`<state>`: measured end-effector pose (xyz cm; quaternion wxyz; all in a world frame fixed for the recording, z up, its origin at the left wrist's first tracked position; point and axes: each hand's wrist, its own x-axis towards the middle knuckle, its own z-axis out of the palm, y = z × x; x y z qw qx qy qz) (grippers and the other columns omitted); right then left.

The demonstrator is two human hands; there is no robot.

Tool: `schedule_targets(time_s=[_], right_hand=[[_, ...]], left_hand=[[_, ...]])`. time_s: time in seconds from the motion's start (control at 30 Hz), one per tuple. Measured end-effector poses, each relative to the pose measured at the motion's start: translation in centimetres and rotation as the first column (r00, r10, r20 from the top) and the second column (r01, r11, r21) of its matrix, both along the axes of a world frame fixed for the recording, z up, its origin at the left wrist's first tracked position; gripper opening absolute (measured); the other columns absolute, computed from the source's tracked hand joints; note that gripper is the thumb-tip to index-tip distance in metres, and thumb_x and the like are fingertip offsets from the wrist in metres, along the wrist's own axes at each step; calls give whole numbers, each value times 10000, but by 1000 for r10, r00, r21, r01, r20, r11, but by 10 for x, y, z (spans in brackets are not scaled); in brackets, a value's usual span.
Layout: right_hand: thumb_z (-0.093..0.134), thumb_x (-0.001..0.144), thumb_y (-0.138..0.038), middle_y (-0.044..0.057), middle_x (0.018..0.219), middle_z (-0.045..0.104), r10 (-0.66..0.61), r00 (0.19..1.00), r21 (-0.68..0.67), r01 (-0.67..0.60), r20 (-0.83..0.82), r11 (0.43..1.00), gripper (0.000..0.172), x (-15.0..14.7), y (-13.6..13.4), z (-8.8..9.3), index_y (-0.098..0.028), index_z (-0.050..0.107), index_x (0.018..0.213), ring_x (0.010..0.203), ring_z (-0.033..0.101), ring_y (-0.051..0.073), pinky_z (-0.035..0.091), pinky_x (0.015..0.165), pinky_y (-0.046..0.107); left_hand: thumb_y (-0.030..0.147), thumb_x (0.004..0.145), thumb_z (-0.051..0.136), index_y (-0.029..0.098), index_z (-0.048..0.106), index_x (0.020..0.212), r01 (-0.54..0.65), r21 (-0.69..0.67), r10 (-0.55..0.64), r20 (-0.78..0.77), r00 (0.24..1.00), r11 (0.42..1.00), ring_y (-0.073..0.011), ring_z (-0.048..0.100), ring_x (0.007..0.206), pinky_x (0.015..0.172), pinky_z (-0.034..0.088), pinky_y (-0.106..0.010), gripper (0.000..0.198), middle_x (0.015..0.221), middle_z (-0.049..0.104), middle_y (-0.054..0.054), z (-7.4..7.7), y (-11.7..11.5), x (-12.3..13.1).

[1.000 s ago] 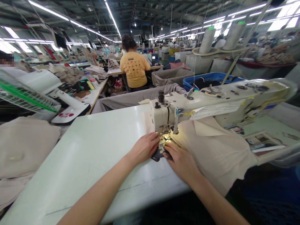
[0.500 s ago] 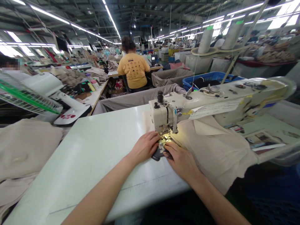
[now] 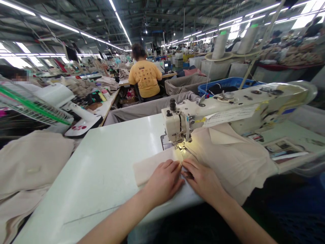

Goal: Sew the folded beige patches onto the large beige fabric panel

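A beige fabric piece [image 3: 228, 162] lies under the sewing machine head [image 3: 175, 125] and drapes off to the right. Its narrower flap [image 3: 148, 166] reaches left across the table. Just in front of the lit presser foot [image 3: 181, 147], my left hand [image 3: 166, 179] is closed, fingertips pinching the near edge of the fabric. My right hand [image 3: 203, 178] meets it there, also closed on that edge, thumb tucked beneath. The fingertips of both hands nearly touch. Something small and dark shows below my right fingers; I cannot make out what it is.
The pale table [image 3: 111, 162] spreads to the left. Beige fabric pieces [image 3: 33, 162] are piled at far left, near a white fan [image 3: 56, 101]. Behind the machine stand a cloth-lined bin [image 3: 149, 106], a blue basket [image 3: 237, 81] and thread cones [image 3: 219, 45]. A person in yellow [image 3: 145, 78] sits ahead.
Both hands have come back from the presser foot towards me. The fabric flap now extends left beneath the machine head. The dark patterned piece between my hands is no longer visible.
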<state>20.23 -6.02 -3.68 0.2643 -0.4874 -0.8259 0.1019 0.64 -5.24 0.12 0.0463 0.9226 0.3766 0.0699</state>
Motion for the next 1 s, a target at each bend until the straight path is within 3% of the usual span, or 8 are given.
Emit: schedule_targets(time_s=[0.37,0.53,0.77,1.0], right_hand=[[561,960,-170,77,1136,696,-6,983,-82,21,182,996,171,-6,5,10,-188,656,1101,969,689,203,550,777,280],[542,988,-227,56,1123,681,-45,969,-120,76,242,990,141,-13,24,17,-200,657,1065,897,678,180,513,723,264],[532,988,-255,71,1198,657,-84,955,-125,124,284,984,188,-23,47,25,-207,645,1129,977,664,204,509,739,284],[522,989,-243,82,1236,648,-123,964,-118,155,238,981,211,-23,34,21,-211,650,1154,1004,673,208,529,780,294]], left_hand=[[335,991,502,169,542,1284,28,50,-25,-54,998,998,-274,565,1125,916,502,-434,339,1254,620,-111,-5,11,-4],[358,1010,466,168,600,1185,3,43,-1,-45,999,999,-266,574,1097,912,495,-425,291,1183,642,-103,-2,33,-6],[363,1015,451,164,629,1153,-3,67,6,-40,999,998,-259,587,1065,914,491,-416,300,1145,665,-101,0,67,-11],[338,997,489,172,614,1215,-9,89,9,-5,1000,996,-259,587,1112,956,499,-424,301,1197,664,-100,-2,80,-15]])
